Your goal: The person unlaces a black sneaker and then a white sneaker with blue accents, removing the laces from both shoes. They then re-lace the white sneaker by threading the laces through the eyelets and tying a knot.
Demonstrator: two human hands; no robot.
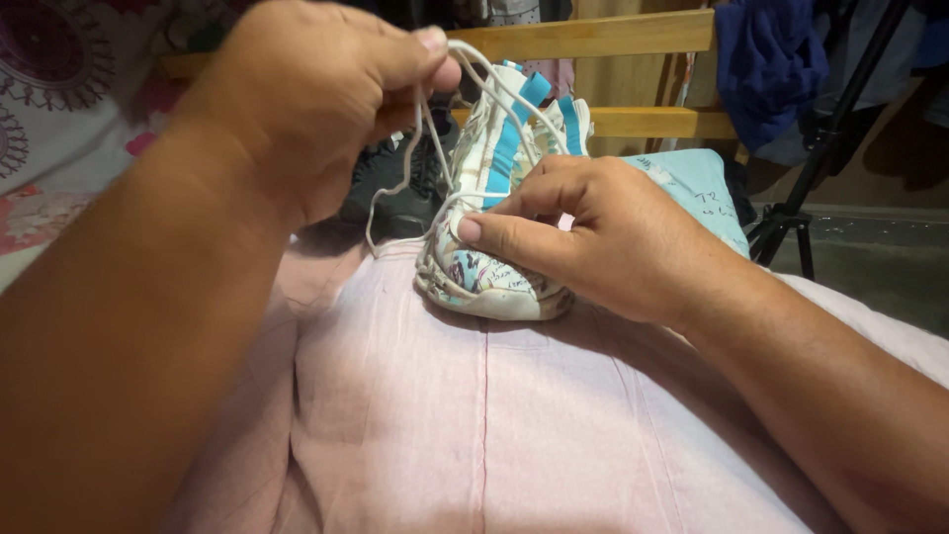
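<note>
Left hand: left hand [316, 94] raised at 11 o'clock in the view, fingers curled tight, thumb and forefinger pinched on the white shoelace [494, 84].
Right hand: right hand [603, 237] at 3 o'clock of the shoe, fingers bent and pressed on the shoe's side and toe, thumb pointing toward 9 o'clock; it grips the shoe and steadies it.
Shoe: small white sneaker [489, 267] with printed pattern and light blue straps, near the centre of the view, toe toward the viewer, resting on the pink cloth.
Lace: runs from the pinch of the left hand down to the shoe's eyelets; a loose end hangs at 9 o'clock of the shoe, touching the cloth.
Surface: pink cloth [474, 415] with a seam running toward 6 o'clock, filling the lower half of the view.
Behind the shoe: dark shoe [395, 188] at 10 o'clock of the sneaker, partly hidden by the left hand.
Cushion: pale blue cushion [707, 188] at 2 o'clock, just beyond the right hand.
Background: wooden rails [613, 40] at 12 o'clock; blue garment [771, 59] at 1 o'clock; black tripod [811, 188] at 3 o'clock; patterned fabric [59, 129] at 9 o'clock.
</note>
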